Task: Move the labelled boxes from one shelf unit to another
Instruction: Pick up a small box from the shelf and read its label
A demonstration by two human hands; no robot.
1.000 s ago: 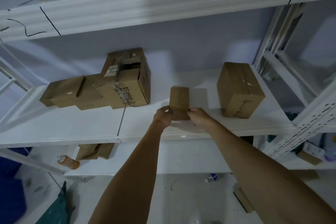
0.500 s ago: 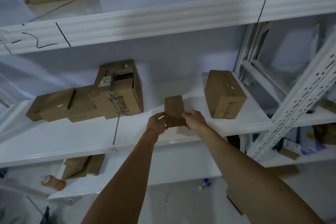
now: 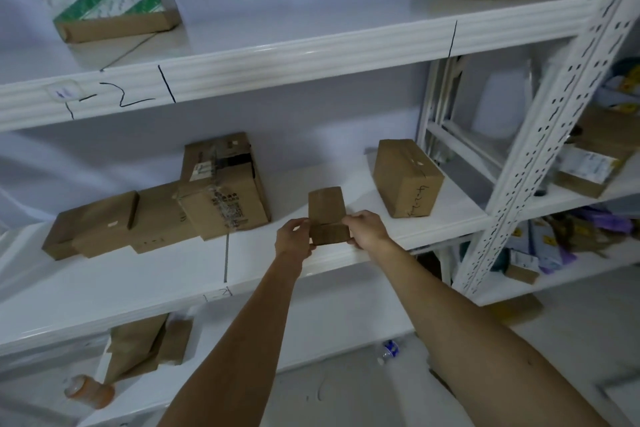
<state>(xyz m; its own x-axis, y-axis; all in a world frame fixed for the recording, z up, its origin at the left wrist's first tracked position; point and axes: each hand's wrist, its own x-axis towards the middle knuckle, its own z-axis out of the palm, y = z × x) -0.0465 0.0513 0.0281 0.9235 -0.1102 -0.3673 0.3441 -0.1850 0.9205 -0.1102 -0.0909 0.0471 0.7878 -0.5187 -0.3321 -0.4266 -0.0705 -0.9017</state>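
Both hands clasp 1 small brown cardboard box (image 3: 327, 217) at the front edge of the white metal middle shelf (image 3: 138, 274): the left hand (image 3: 293, 236) presses its left side, the right hand (image 3: 367, 228) its right, fingers curled around the lower part. Squeezing from 2 opposite sides likely keeps so narrow a box level over the shelf lip. Whether it rests on the shelf or is lifted clear, I cannot tell. It sits between the taped brown carton (image 3: 225, 198) and the brown box with handwritten numbers (image 3: 407, 178), apart from both, giving the knuckles room.
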